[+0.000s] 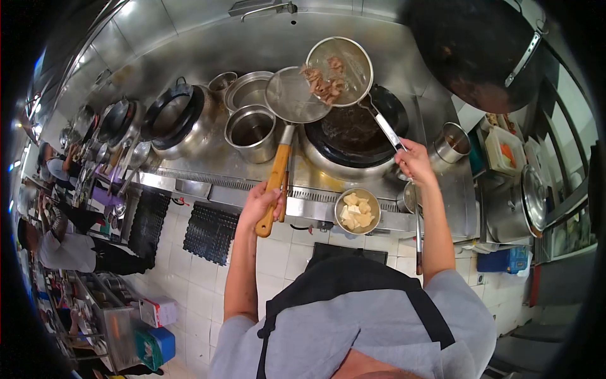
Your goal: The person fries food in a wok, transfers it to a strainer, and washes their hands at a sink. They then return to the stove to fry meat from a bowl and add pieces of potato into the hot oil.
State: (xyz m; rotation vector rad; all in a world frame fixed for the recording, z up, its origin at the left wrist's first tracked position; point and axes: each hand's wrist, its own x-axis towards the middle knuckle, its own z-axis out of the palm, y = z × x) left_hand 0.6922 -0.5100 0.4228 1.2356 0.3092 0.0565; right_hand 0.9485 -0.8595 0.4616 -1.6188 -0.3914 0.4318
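Observation:
My left hand (264, 203) is wrapped round the thick wooden handle of a flat mesh strainer (287, 95), raised over the stove. In my right hand (416, 165) is the metal handle of a deeper round strainer (355, 57). Its bowl is tipped towards the flat strainer, and pieces of brown meat (325, 82) spread from the bowl to the mesh's edge. Below both strainers, a dark wok (356, 129) holds brown liquid. A metal bowl of pale yellow chunks (358, 211) stands at the stove's front edge, between my forearms.
Left of the wok stand a pot of dark liquid (251, 131) and more woks (173, 117). A large black wok (473, 50) rises at the back right. A metal container (452, 144) and lidded pot (505, 205) are at right. Co-workers (66, 249) stand far left.

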